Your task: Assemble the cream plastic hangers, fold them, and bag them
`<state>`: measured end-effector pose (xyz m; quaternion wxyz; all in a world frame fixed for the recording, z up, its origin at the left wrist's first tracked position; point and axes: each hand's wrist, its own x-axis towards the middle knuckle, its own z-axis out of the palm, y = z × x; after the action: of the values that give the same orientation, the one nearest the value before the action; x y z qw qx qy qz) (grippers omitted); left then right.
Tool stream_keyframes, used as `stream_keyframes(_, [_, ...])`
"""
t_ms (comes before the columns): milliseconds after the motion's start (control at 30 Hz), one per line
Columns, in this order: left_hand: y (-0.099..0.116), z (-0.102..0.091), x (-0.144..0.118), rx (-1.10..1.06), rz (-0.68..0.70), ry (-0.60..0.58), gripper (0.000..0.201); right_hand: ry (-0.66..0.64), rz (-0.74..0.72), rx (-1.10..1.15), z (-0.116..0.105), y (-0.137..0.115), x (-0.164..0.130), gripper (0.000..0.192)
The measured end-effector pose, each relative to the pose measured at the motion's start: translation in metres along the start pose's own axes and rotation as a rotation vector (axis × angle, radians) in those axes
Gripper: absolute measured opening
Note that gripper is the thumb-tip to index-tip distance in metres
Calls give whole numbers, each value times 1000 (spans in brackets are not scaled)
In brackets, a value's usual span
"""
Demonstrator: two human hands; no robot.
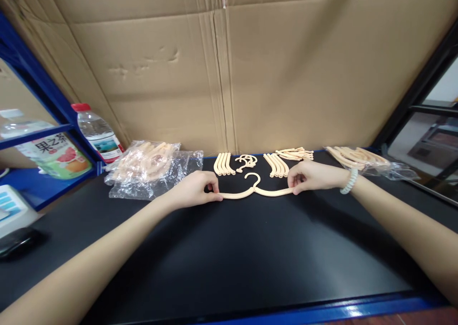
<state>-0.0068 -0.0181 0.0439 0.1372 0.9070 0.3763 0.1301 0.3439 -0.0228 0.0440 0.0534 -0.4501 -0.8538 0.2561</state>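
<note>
Black table (265, 258), hands (196, 189) (315, 174) at hanger (254, 190) ends

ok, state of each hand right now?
Left hand: closed, pinching the left end of the hanger.
Right hand: closed, pinching its right end.

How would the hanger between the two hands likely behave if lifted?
The hanger is probably light, its arms being slim. It may fold mid-span, where the arms meet below the hook. Pinched at its ends by the left hand and right hand, it should stay fairly level.
</note>
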Motion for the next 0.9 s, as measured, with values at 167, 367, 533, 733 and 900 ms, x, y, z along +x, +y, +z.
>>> stream_keyframes(167, [-1, 5, 2, -41, -65, 58, 19, 43, 13, -4, 2, 2, 2, 21])
stream_keyframes(367, [-4, 7, 3, -56, -93, 72, 19, 82, 0, -16, 5, 5, 4, 21])
stream_keyframes(533, [-11, 7, 2, -117, -120, 58, 20, 98, 10, -40, 5, 6, 3, 22])
stream_keyframes(733, [-15, 4, 1, -192, -146, 25, 22, 89, 28, -52, 4, 8, 3, 27])
stream_keyframes(900, [-16, 2, 1, -230, -160, -2, 22, 89, 29, -81, 5, 7, 3, 25])
